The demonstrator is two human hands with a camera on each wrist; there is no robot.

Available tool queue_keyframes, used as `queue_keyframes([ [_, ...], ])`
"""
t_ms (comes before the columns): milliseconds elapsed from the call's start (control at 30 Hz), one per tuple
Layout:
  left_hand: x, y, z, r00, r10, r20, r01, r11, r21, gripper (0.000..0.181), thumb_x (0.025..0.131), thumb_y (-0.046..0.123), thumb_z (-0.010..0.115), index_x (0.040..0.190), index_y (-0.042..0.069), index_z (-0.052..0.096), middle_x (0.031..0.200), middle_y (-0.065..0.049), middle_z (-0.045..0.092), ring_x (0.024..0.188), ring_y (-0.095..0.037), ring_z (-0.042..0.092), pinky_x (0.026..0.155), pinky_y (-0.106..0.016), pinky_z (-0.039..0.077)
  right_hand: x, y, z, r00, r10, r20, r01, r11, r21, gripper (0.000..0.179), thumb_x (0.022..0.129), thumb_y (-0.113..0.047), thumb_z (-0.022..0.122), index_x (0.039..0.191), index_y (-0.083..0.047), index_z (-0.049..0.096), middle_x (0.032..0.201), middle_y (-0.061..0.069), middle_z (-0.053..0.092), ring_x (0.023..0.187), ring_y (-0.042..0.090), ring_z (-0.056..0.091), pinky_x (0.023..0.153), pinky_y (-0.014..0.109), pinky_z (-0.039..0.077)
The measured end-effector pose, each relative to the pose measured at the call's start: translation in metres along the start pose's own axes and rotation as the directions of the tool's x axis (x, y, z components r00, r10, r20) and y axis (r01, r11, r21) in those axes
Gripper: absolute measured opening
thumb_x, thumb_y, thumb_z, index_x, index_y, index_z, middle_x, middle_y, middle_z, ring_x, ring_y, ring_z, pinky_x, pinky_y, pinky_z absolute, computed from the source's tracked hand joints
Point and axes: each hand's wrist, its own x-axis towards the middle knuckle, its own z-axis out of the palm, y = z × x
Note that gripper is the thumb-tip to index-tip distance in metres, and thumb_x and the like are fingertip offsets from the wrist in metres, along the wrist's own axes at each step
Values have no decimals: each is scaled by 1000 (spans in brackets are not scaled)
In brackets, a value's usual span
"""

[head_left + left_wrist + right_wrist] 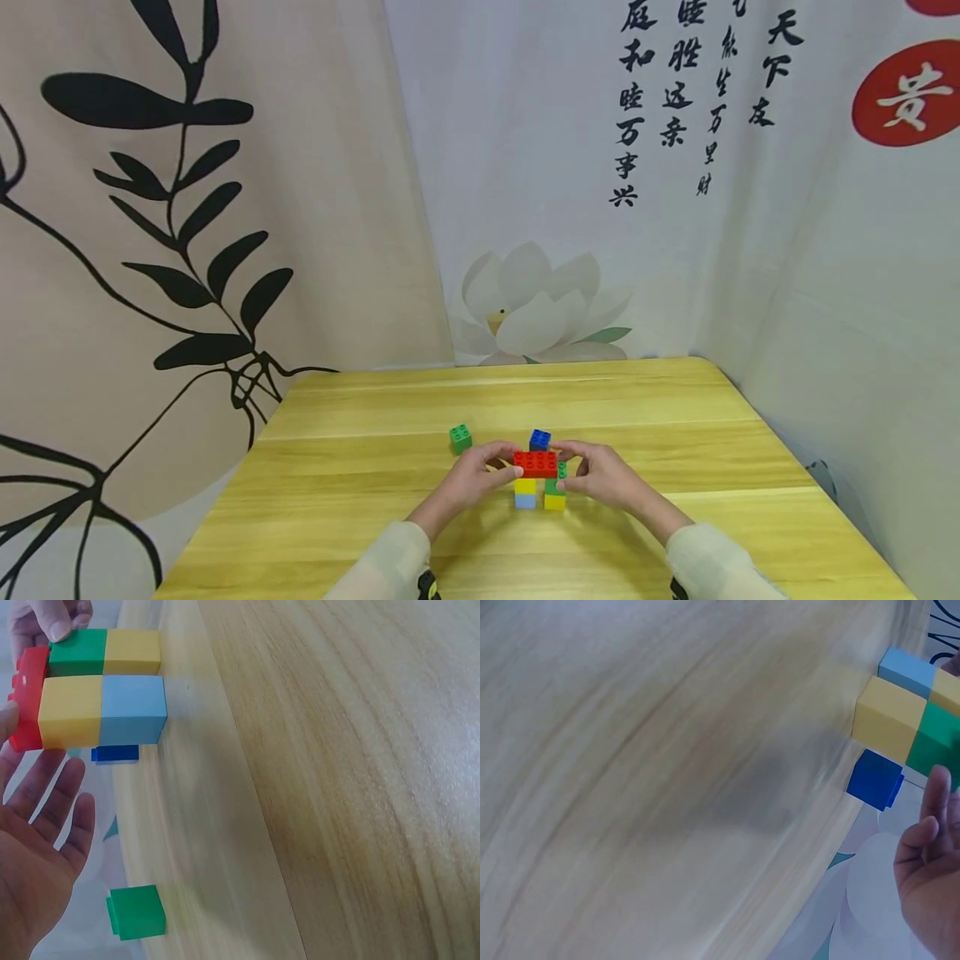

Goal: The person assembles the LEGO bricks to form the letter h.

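My left hand (474,479) pinches the left end of a long red brick (536,464), its thumb at the front. The red brick lies across the top of a left stack, a yellow brick (71,712) over a light blue brick (133,709). Beside it stands a right stack, a green brick (934,738) on a yellow brick (889,716). The red brick's right end overlaps the green brick in the head view, leaving some green studs showing. My right hand (603,477) holds the green brick between thumb and finger.
Just behind the stacks sits a dark blue brick (539,439). A loose green brick (461,438) stands farther left, beyond my left hand. All of it is on a wooden table (337,492), whose back edge meets a printed curtain (360,208).
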Motion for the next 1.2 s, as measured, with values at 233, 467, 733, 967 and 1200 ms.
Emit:
queue_keyframes([
  [233,0,1,-1,1000,-2,-1,2,1000,8,30,95,33,68,122,18,68,108,7,67,97,-18,58,76,-35,50,-1,-3,0,1000,5,7,-5,1000,-19,60,87,-15,78,142,-8,54,120,12,65,66,14,56,54,29,49],
  [467,-1,0,-2,1000,-1,9,1,1000,6,31,96,33,68,123,17,67,110,7,67,96,-18,58,76,-33,51,-1,-3,0,1000,-2,6,2,1000,-15,59,87,-18,78,140,-7,55,124,12,63,66,14,55,54,28,49],
  [733,0,0,-1,1000,0,11,0,1000,23,33,95,34,68,124,16,67,109,6,68,97,-17,58,76,-34,51,1,-8,0,999,2,-42,-3,1000,-20,46,90,-38,73,127,-10,67,118,5,66,68,14,53,57,28,48],
  [967,-2,-2,2,1000,-9,-3,9,1000,14,34,94,35,69,124,19,67,112,7,67,97,-16,58,76,-31,52,0,-9,3,999,2,-48,-3,1000,-17,37,91,-36,73,121,-15,71,118,4,66,66,14,52,55,27,48],
  [1200,-5,-4,4,1000,-13,-20,13,1000,-2,30,95,34,69,122,20,68,113,4,66,98,-18,58,77,-33,53,-1,-6,8,998,20,-59,-20,1000,2,37,91,-37,72,123,-18,71,122,6,65,65,15,52,54,28,48],
])
